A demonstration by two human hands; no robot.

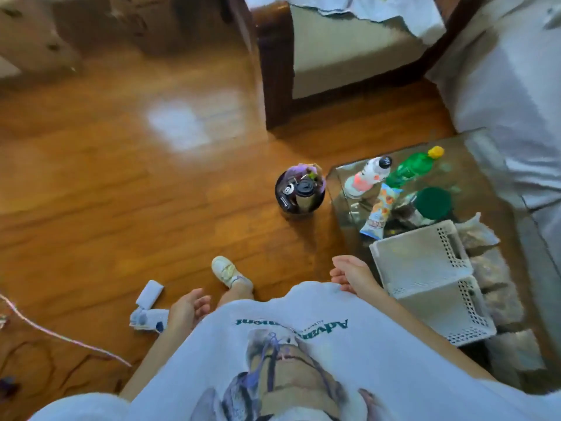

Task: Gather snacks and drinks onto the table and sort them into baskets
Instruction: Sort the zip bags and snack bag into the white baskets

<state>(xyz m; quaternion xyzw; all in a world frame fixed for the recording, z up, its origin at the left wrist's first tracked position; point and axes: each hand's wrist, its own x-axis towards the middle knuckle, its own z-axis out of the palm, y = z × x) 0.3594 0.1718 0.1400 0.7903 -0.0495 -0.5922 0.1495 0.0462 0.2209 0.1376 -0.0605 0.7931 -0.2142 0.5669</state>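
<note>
A glass table (498,189) stands at the right. On it are a white bottle with a black cap (368,176), a green bottle with a yellow cap (413,167), a colourful snack packet (381,214) and a green-lidded jar (432,203). Two white perforated baskets (420,256) (449,311) sit at the table's near end. My left hand (188,308) hangs loose over the floor, holding nothing. My right hand (352,273) hangs beside the nearer basket, fingers loosely curled and empty.
A small black bin (299,192) full of rubbish stands on the wooden floor left of the table. A dark wooden armchair (334,56) is behind it, a grey sofa (516,86) at the right. White packets (148,308) and cables (60,335) lie on the floor at the left.
</note>
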